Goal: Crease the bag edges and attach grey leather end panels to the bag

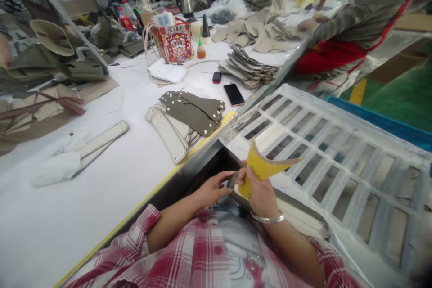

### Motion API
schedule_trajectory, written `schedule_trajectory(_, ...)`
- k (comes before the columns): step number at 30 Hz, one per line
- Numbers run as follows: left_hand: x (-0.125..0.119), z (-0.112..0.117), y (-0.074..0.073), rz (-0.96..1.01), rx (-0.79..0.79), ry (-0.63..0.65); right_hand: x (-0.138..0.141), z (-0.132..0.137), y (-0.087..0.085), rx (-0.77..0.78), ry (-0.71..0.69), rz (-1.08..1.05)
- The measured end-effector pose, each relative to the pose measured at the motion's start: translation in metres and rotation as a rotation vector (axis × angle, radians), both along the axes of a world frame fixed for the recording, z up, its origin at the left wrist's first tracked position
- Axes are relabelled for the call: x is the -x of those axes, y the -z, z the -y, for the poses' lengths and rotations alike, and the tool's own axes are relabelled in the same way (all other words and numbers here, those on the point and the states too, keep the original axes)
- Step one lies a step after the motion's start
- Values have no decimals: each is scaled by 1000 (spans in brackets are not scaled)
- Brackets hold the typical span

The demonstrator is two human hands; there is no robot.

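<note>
My right hand (261,193), with a silver bangle at its wrist, is closed on a bent yellow sheet (265,166) with a greyish-brown back. Its fingers also come close to the end of a long flat panel (299,216), beige with a dark edge. My left hand (216,187) pinches the rounded near end of this panel between thumb and fingers. The panel lies across my lap and passes under my right forearm, which hides part of it. Dark grey-green panels (195,110) and beige panels (168,137) lie stacked on the table beyond my hands.
A white slatted rack (324,153) stands at the right. On the white table (111,202) are a phone (234,94), a red patterned bag (173,40), a glue bottle (201,49) and a pile of panels (248,67). A co-worker's arm (337,24) reaches in at upper right.
</note>
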State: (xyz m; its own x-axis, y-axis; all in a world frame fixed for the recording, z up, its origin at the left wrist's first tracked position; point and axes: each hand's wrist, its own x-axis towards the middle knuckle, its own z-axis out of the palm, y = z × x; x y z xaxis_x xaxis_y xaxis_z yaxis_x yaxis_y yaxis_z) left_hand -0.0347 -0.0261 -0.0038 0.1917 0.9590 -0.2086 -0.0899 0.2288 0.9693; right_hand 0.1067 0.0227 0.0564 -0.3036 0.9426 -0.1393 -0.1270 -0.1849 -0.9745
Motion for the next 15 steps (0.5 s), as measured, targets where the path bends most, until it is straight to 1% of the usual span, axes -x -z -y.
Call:
schedule_trajectory(2,2,-5,-8,-88,-20,24,0,-2,1,6,-13,-12)
schedule_trajectory(4,6,-13,-19,-216,-64,68,-1,-4,2,38,-29,-47)
schedule_trajectory(6,11,-23,-31,-386,-108,159,-3,-6,4,85,-45,-95)
schedule_trajectory(9,20,-40,-48,-598,-168,349,-6,-11,2,144,-70,-150)
schedule_trajectory(12,24,-54,-59,-715,-203,467,-9,-15,-3,177,-70,-171)
schedule_trajectory(15,20,-62,-64,-779,-191,506,-12,-18,-8,219,-49,-184)
